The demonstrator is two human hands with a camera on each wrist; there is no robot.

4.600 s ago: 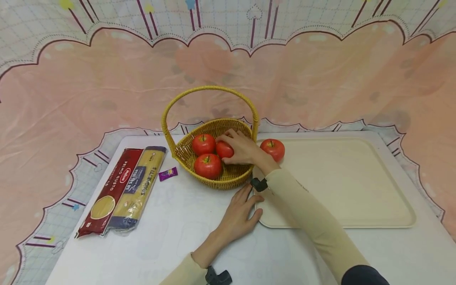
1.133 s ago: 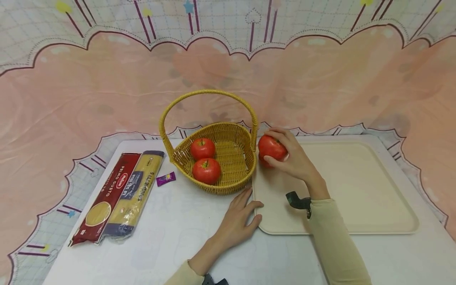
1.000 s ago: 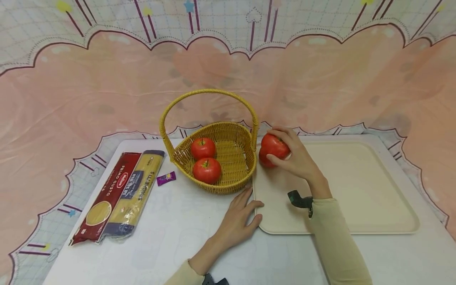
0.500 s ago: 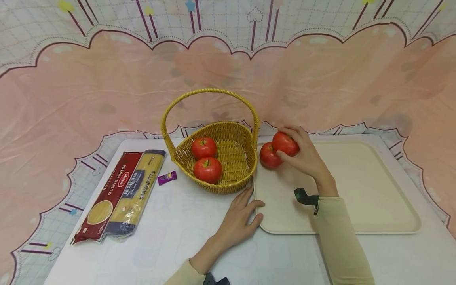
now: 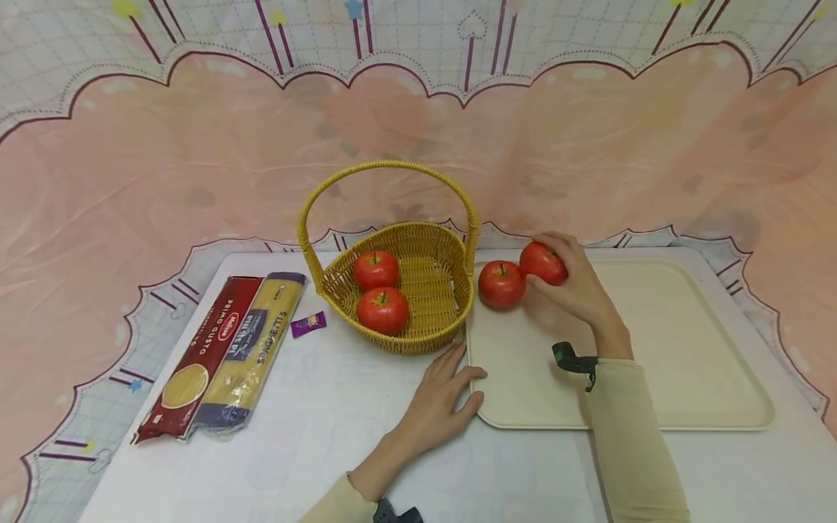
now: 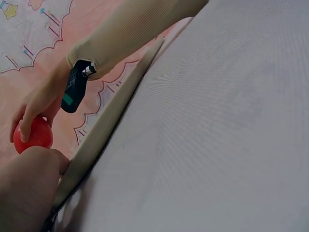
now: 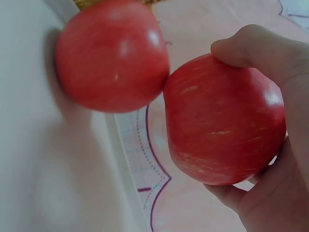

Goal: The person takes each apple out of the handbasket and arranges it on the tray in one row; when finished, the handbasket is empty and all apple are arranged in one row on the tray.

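A red apple (image 5: 543, 263) is gripped between the thumb and fingers of my right hand (image 5: 575, 287), over the back left part of a cream tray (image 5: 680, 349). In the right wrist view this held apple (image 7: 224, 121) appears side by side with a second apple (image 7: 113, 58), which sits on the tray near its left edge. My left hand (image 5: 438, 399) lies with spread fingers at the tray's left edge, its thumb and forefinger over the rim. Two more apples, one behind (image 5: 375, 269) and one in front (image 5: 383, 311), are in the left half of a yellow wicker basket (image 5: 428, 290).
Left of the basket, a small purple wrapped sweet (image 5: 308, 324) lies on the white table (image 5: 314, 450). Two spaghetti packs, one red (image 5: 196, 363) and one yellow and blue (image 5: 251, 356), lie farther left. The basket's tall handle (image 5: 386, 165) arches upward beside the tray. A patterned cloth (image 5: 261, 167) hangs behind.
My right hand took an apple out of the basket and carried it right, over the tray. Over the last second it moved farther right, past the apple on the tray. My left hand stayed put.
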